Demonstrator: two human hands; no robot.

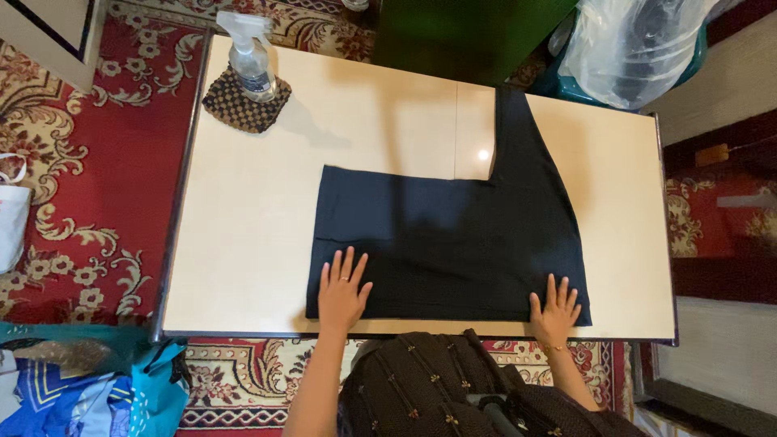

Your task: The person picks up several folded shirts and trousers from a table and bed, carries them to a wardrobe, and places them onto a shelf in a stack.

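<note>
Both palms lie flat, fingers spread, gripping nothing: the left hand [341, 293] on the near left corner of a black cloth [453, 243], the right hand [555, 309] on its near right corner (cloth spread across the table [243, 226]). A spray bottle [249, 57] stands on a checked mat [245, 101] at the far left.

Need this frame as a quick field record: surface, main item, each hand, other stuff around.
surface: pale rectangular table on a red patterned carpet
main item: black garment, spread flat, one strip running to the far edge
left hand: flat, fingers spread, on the garment's near left corner
right hand: flat on the garment's near right corner
far left corner: clear spray bottle standing on a checkered mat
beyond table: clear plastic bag
floor, near left: blue cloth
</note>
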